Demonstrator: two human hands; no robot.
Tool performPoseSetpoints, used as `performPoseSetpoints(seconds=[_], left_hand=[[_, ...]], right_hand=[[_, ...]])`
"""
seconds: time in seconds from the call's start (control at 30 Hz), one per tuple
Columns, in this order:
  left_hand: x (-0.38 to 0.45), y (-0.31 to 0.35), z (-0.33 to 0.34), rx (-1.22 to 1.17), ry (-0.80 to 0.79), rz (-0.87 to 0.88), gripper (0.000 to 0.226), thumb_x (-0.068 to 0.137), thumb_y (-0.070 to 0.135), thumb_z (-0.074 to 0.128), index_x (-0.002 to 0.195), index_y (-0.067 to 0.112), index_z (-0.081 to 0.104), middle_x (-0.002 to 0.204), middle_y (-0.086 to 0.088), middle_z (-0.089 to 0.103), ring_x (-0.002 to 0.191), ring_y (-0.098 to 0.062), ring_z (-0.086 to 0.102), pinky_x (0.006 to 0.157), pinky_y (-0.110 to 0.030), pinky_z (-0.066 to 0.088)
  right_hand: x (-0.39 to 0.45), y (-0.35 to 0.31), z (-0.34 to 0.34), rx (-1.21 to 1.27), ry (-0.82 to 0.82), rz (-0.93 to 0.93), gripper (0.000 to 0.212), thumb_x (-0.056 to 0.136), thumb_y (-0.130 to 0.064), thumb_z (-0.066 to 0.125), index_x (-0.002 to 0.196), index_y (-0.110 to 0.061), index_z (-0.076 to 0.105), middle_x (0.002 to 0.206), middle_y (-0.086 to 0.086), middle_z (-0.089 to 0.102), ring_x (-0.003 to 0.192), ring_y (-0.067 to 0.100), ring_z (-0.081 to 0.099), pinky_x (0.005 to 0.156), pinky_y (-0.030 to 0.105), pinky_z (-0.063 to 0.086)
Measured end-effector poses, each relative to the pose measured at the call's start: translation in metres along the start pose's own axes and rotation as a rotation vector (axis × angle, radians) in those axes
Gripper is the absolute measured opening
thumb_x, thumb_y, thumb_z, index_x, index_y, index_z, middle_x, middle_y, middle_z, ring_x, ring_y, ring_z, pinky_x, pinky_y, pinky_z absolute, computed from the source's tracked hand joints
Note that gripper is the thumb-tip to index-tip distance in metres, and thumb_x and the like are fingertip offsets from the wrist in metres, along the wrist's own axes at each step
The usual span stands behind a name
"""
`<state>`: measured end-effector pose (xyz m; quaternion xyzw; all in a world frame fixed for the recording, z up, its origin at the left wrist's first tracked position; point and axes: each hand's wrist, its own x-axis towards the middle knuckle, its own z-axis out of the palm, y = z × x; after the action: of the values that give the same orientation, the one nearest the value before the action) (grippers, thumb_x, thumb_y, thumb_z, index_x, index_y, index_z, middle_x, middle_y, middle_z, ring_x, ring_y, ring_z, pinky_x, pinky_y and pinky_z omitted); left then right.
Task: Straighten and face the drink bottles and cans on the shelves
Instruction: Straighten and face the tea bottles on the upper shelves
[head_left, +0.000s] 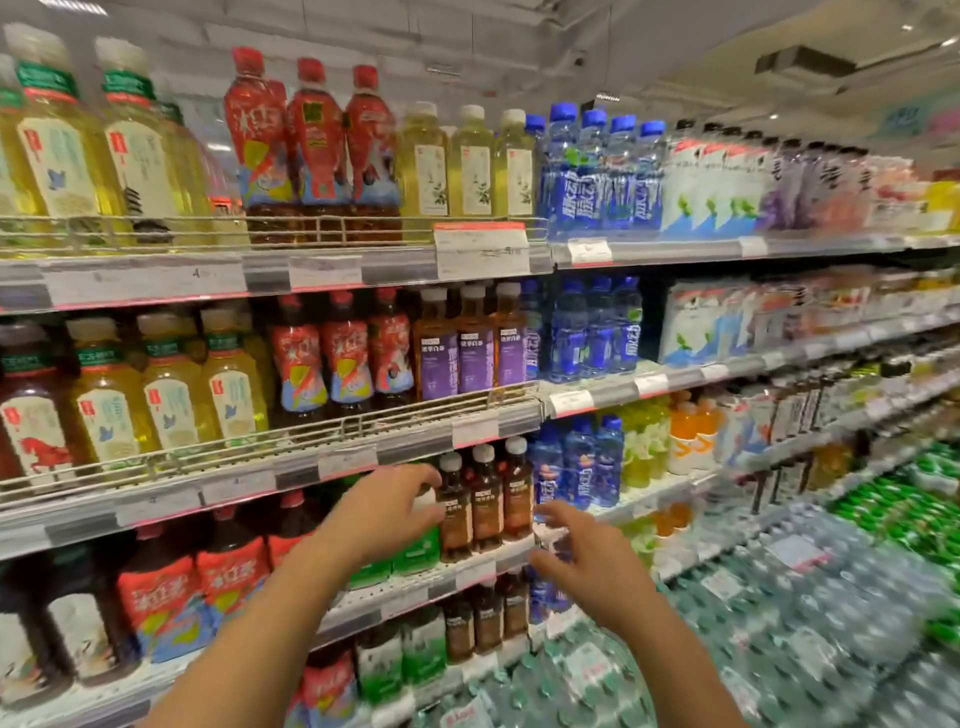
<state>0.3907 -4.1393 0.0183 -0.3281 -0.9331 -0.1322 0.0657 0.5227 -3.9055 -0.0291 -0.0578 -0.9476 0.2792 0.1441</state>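
Brown bottles (485, 499) between both grips (387, 506) (582, 558)

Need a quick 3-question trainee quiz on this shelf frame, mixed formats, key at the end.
1. True or false: the left hand is at the white-capped dark brown bottles on the third shelf down.
2. Multiple choice: on the top shelf, what stands directly right of the red-capped bottles? A) blue water bottles B) pale yellow tea bottles with white caps C) orange drinks
3. Fill in: the right hand hovers with fingers spread, holding ____.

Key
1. True; its fingertips reach the leftmost one, though the blur hides whether they grip it.
2. B, the pale yellow tea bottles; the blue water bottles come after them.
3. Nothing.
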Motion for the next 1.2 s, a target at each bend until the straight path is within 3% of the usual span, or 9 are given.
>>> performPoseSetpoints(seconds=[0.13, 0.27, 0.43, 0.6, 0.67, 0.97, 1.2], left_hand=[[0.043, 0.024, -0.033, 0.063, 0.183, -0.011, 0.050, 0.096, 0.043, 0.060, 0.139, 0.019, 0.054, 0.140, -0.001, 0.056, 0.128, -0.023, 0.051, 0.106, -0.038, 0.042], [0.075, 0.034, -0.067, 0.096, 0.359, -0.053, 0.054, 0.094, 0.042, 0.060, 0.143, 0.019, 0.052, 0.156, -0.009, 0.042, 0.142, -0.029, 0.038, 0.116, -0.044, 0.032], [0.107, 0.049, -0.099, 0.181, 0.570, -0.012, 0.061, 0.095, 0.035, 0.062, 0.151, 0.023, 0.040, 0.165, -0.004, 0.026, 0.150, -0.031, 0.020, 0.118, -0.054, 0.031], [0.138, 0.047, -0.097, 0.366, 0.543, -0.082, 0.077, 0.094, 0.042, 0.059, 0.159, 0.023, 0.022, 0.169, -0.005, 0.008, 0.155, -0.034, 0.004, 0.115, -0.057, 0.031], [0.146, 0.033, -0.089, 0.365, 0.523, -0.156, 0.081, 0.094, 0.045, 0.058, 0.160, 0.023, 0.017, 0.170, -0.005, 0.004, 0.155, -0.034, 0.002, 0.116, -0.057, 0.030], [0.157, 0.001, -0.064, 0.438, 0.598, -0.135, 0.086, 0.090, 0.045, 0.058, 0.160, 0.017, 0.017, 0.170, -0.006, 0.005, 0.155, -0.035, 0.005, 0.109, -0.057, 0.037], [0.160, 0.003, -0.064, 0.416, 0.625, -0.130, 0.085, 0.091, 0.047, 0.057, 0.160, 0.018, 0.019, 0.170, -0.007, 0.007, 0.155, -0.036, 0.005, 0.108, -0.057, 0.038]], right_hand=[[0.015, 0.040, -0.028, -0.062, -0.039, -0.050, 0.057, 0.095, -0.045, 0.064, 0.147, -0.034, 0.045, 0.139, -0.007, 0.060, 0.115, 0.014, 0.062, 0.092, 0.030, 0.048], [0.026, 0.069, -0.043, -0.015, -0.060, -0.062, 0.056, 0.095, -0.047, 0.063, 0.147, -0.035, 0.044, 0.141, -0.010, 0.057, 0.111, 0.009, 0.063, 0.096, 0.032, 0.052], [0.037, 0.089, -0.038, 0.014, -0.081, -0.071, 0.055, 0.097, -0.044, 0.062, 0.148, -0.036, 0.042, 0.142, -0.014, 0.056, 0.101, 0.000, 0.061, 0.096, 0.026, 0.051], [0.055, 0.088, -0.028, -0.011, -0.121, -0.098, 0.058, 0.097, -0.045, 0.062, 0.150, -0.035, 0.042, 0.146, -0.012, 0.054, 0.111, 0.006, 0.063, 0.099, 0.030, 0.050], [0.063, 0.088, -0.028, -0.023, -0.123, -0.102, 0.056, 0.097, -0.045, 0.062, 0.148, -0.036, 0.043, 0.143, -0.012, 0.056, 0.105, 0.007, 0.065, 0.095, 0.032, 0.051], [0.092, 0.089, -0.002, -0.088, -0.161, -0.068, 0.054, 0.097, -0.042, 0.063, 0.147, -0.029, 0.046, 0.141, -0.007, 0.058, 0.103, 0.011, 0.066, 0.095, 0.034, 0.051], [0.161, 0.104, 0.039, 0.105, -0.097, 0.092, 0.050, 0.097, -0.034, 0.066, 0.142, -0.018, 0.053, 0.143, -0.001, 0.058, 0.113, 0.018, 0.064, 0.101, 0.038, 0.049]])
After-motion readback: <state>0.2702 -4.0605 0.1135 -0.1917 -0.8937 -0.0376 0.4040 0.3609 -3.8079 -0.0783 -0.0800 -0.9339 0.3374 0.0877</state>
